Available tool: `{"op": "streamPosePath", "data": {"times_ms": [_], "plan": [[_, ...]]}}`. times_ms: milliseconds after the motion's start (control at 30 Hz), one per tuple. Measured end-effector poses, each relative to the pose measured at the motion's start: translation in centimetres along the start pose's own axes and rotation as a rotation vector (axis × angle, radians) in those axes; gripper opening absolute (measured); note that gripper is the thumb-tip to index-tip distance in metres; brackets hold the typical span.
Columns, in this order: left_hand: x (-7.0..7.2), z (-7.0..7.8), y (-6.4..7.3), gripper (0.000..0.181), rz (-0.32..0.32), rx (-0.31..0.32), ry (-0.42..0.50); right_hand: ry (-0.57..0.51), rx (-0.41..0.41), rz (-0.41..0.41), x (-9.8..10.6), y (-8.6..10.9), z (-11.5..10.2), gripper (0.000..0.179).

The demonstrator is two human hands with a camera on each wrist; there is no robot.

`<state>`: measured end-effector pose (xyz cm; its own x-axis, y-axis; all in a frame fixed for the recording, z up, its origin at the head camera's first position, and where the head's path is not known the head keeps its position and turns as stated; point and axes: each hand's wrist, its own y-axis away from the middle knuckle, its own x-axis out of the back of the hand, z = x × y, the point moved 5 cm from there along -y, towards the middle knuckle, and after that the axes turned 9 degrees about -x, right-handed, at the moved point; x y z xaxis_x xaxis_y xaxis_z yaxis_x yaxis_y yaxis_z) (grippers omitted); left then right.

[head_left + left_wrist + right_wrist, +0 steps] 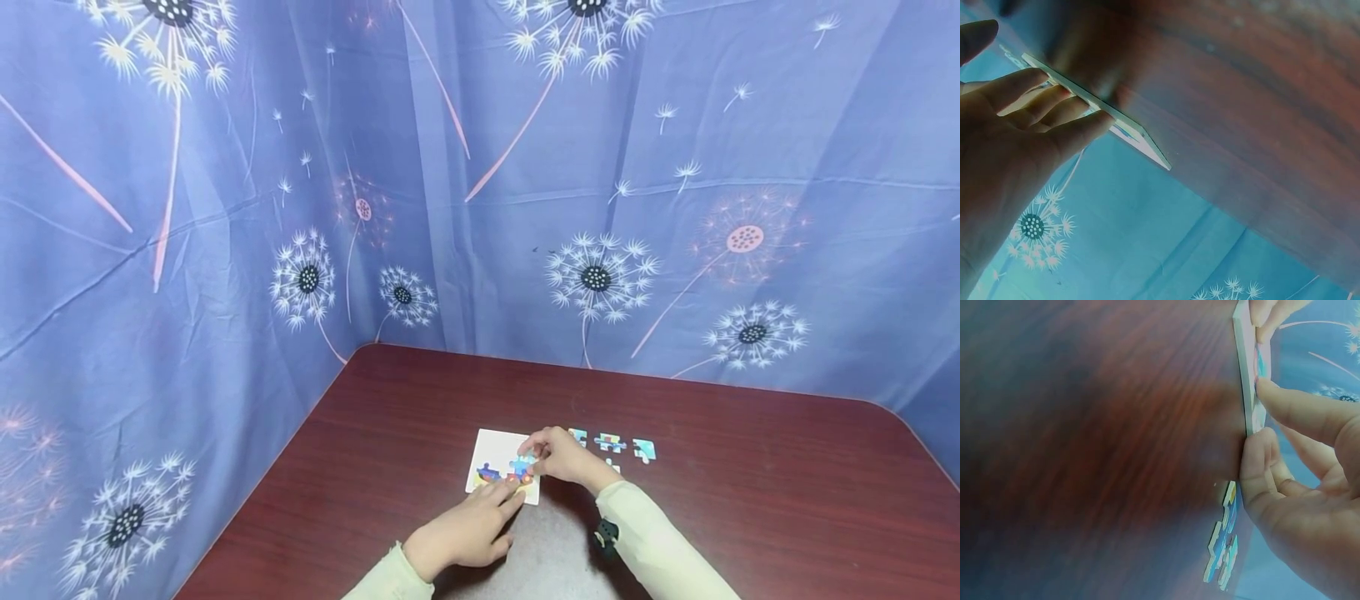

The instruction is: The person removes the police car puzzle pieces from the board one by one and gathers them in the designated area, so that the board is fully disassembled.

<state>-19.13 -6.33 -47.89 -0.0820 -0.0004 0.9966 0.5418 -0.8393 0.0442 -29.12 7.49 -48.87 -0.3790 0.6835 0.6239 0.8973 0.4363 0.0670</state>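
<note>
A square white puzzle board (498, 440) lies on the table, its near part filled with colourful jigsaw pieces, among them a dark blue piece (487, 472). My left hand (472, 529) rests its outstretched fingertips on the board's near edge; in the left wrist view the fingers (1082, 132) are spread along the board's side (1154, 147). At the board's right side, my right hand (558, 457) pinches a light blue jigsaw piece (520, 464) between thumb and fingers, low over the board. In the right wrist view, the thumb (1300, 411) reaches the board's face, with the other fingers curled beside its edge.
Several loose jigsaw pieces (611, 442) lie on the table right of the board, one (643, 450) farthest right and others partly behind my right hand. The dark red-brown table (750, 492) meets a blue dandelion-print curtain (480, 250) at its back and left.
</note>
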Motion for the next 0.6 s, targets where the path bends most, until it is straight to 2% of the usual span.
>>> {"op": "streamPosePath", "data": {"times_ms": [367,600], "plan": [[0.28,0.02,-0.15,0.055,0.017,-0.016,-0.011,-0.089,0.058,0.024,0.37,0.02,-0.08,0.017],[0.11,-0.09,-0.27,0.056,0.012,-0.001,-0.016,-0.175,0.038,0.003,0.42,0.15,0.02,0.016]]}}
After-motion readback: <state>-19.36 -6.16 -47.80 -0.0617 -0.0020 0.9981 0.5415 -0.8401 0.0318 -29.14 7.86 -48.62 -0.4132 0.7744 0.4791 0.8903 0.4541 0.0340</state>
